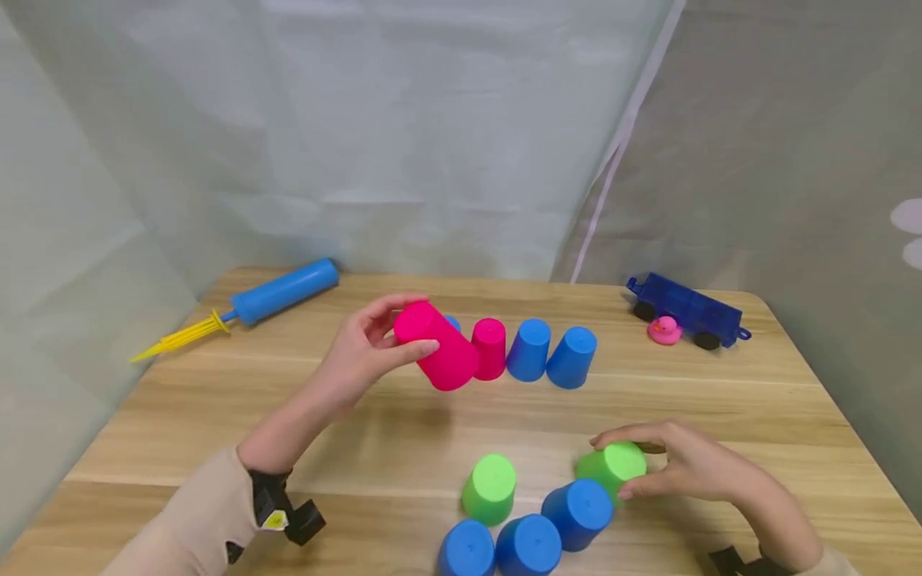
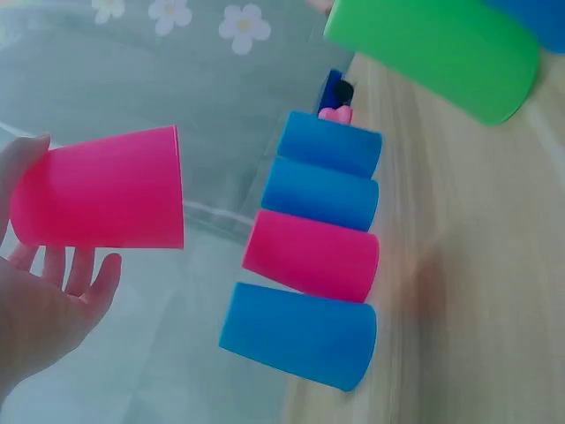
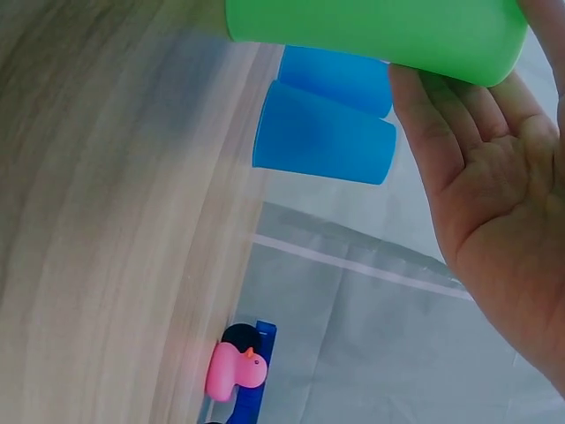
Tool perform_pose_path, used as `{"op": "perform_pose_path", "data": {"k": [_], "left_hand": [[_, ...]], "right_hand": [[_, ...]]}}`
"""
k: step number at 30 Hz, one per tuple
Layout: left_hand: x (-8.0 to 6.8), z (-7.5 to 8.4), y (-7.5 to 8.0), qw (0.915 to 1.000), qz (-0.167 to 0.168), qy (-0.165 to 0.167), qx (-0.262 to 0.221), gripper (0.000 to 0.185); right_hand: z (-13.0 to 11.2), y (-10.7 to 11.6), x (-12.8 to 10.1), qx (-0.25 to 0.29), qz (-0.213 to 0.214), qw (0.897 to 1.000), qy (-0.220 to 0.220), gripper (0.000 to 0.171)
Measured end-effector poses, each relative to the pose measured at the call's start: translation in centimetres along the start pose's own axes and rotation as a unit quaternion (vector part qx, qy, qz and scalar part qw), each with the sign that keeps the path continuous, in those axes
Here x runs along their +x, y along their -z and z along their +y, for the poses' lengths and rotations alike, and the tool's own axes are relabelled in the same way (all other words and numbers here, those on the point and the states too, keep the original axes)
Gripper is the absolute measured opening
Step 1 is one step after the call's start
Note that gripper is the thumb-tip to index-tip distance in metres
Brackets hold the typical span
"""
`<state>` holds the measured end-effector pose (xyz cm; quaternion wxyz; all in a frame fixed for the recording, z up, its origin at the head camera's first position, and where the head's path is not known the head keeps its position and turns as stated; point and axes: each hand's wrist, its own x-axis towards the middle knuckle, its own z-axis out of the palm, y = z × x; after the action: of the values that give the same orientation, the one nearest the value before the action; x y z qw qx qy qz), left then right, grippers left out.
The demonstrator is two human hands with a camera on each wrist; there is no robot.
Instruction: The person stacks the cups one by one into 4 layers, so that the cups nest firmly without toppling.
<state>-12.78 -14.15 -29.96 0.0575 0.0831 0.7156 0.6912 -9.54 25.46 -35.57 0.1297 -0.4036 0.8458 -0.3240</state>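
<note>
My left hand (image 1: 358, 350) grips a pink cup (image 1: 441, 354) between thumb and fingers; the cup is upside down, tilted and raised off the table. Behind it a row of upturned cups runs to the right: a blue cup (image 2: 298, 337) mostly hidden in the head view, a pink cup (image 1: 490, 349) and two blue cups (image 1: 529, 350). With thumb and fingers my right hand (image 1: 695, 466) holds an upturned green cup (image 1: 608, 466). Nearer stand another green cup (image 1: 490, 490) and three blue cups (image 1: 579, 514), one overlapping the held green cup's edge in the head view.
A blue pump (image 1: 286, 293) with a yellow nozzle end (image 1: 189, 333) lies at the back left of the wooden table (image 1: 216, 416). At the back right, a dark blue toy wagon (image 1: 687, 308) stands behind a pink rubber duck (image 1: 664, 330). Grey cloth (image 1: 403, 144) hangs beyond.
</note>
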Motion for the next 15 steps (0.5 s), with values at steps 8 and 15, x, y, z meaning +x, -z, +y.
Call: {"op": "perform_pose_path", "data": {"k": [8, 15], "left_hand": [[4.5, -0.6, 0.4, 0.9993, 0.027, -0.018, 0.018, 0.057], [7.7, -0.2, 0.4, 0.9945, 0.036, -0.076, 0.063, 0.056]], "right_hand": [[0.2, -0.3, 0.2, 0.019, 0.001, 1.0, -0.01, 0.047], [0.3, -0.6, 0.2, 0.03, 0.006, 1.0, -0.006, 0.046]]}}
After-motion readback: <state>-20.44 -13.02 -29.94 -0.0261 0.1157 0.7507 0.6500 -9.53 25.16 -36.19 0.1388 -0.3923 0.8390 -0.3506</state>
